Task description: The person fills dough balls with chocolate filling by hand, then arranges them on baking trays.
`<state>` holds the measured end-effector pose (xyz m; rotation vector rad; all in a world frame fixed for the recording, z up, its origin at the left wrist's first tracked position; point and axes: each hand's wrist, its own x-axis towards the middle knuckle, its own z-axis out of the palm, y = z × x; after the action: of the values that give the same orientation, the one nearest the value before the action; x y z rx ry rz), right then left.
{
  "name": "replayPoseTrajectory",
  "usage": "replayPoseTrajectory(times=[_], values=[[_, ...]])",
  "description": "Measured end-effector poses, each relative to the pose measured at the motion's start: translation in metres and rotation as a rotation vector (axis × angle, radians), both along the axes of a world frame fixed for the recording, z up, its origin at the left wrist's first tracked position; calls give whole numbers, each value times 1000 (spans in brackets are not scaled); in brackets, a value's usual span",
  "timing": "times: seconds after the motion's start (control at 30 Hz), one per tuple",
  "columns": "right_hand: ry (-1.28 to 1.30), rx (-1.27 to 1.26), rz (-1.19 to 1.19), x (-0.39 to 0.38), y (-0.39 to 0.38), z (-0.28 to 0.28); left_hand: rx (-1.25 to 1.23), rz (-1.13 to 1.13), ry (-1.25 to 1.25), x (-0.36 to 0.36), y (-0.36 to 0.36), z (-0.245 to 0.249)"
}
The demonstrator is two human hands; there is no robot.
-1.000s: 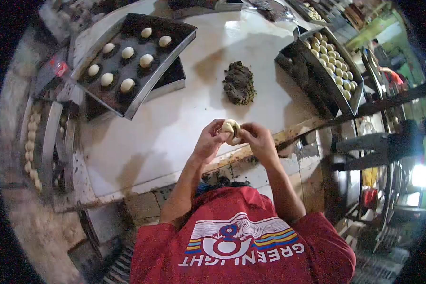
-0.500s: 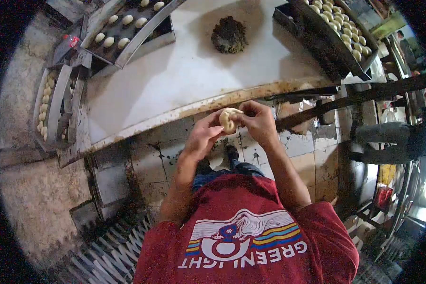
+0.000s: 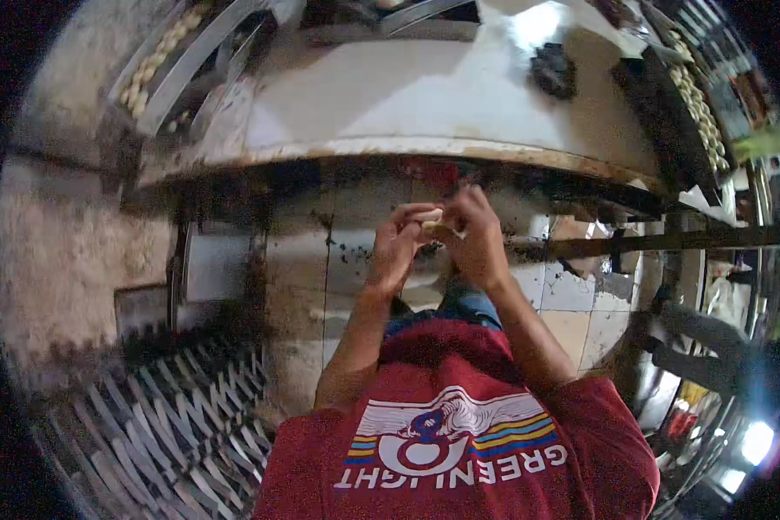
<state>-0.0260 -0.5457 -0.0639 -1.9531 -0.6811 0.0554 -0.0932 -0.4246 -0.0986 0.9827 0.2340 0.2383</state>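
Note:
A small piece of pale dough (image 3: 432,224) is pinched between both hands in front of my body, short of the table's front edge. My left hand (image 3: 397,245) is closed around it from the left, fingers curled over the top. From the right, my right hand (image 3: 475,232) closes on the same dough; its fingers are smeared by motion. Much of the dough is hidden behind the fingers. Beyond the hands, a dark crumbly lump (image 3: 552,71) sits on the pale tabletop (image 3: 390,100).
A tray of dough balls (image 3: 700,108) stands at the table's right end. More dough balls (image 3: 154,62) lie in a long tray at the far left. Metal strips (image 3: 165,425) fill the lower left. A dark bar (image 3: 667,239) crosses at right, near a person's legs (image 3: 702,334).
My view has swung, so the table, trays and dark lump sit higher and shifted right. The dough shows less between the fingers, and the right hand is blurred by movement.

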Motion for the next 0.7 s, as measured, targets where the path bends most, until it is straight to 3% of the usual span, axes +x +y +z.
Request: replayPoseTrajectory(times=[0.03,0.07,0.1,0.17,0.3,0.37,0.4,0.5,0.57,0.63,0.7], values=[[-71,-10,0,-6,12,-2,59,-59,-61,-13,12,0],[122,66,79,-10,21,-9,-30,-121,-32,-21,24,-4],[129,62,92,-18,27,-12,-33,-107,-25,-29,32,-6],[339,32,29,-25,47,-15,97,-149,105,-32,51,-4],[385,-11,-175,-12,87,-31,17,71,1,-32,54,-6],[426,200,-203,1,109,-62,-22,171,-149,-20,62,-17],[503,175,-88,3,113,-64,-13,175,-158,-11,67,-19],[625,220,-39,27,142,-63,40,96,1,21,85,-15],[483,175,36,61,159,-62,-67,142,-177,45,98,-1],[590,197,-57,103,181,-50,11,223,-206,64,130,10],[188,-151,-23,145,183,-70,31,281,-169,65,174,22]])
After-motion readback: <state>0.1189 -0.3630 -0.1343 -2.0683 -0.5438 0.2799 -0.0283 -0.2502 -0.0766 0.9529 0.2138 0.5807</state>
